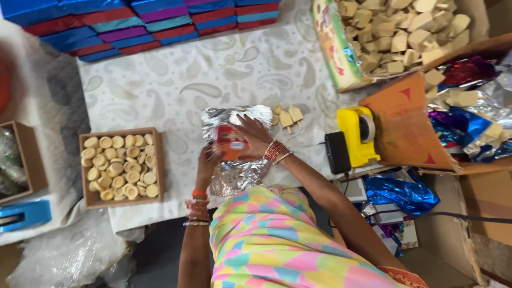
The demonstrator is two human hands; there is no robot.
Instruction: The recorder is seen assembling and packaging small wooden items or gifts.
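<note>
A small red-orange box (230,145) lies on a sheet of silver foil (234,176) spread over the patterned white cloth (176,90). My right hand (253,134) presses flat on the box from the right, bangles on the wrist. My left hand (207,162) holds the box's left edge and the foil there. Three small beige wooden pieces (288,116) lie just right of the foil.
A wooden tray (120,164) of round beige pieces sits left. Stacked coloured flat boxes (133,24) line the back. A carton of wooden blocks (394,32) and a yellow tape dispenser (357,133) stand right, beside shiny wrappers (402,194). A blue tool (24,214) lies far left.
</note>
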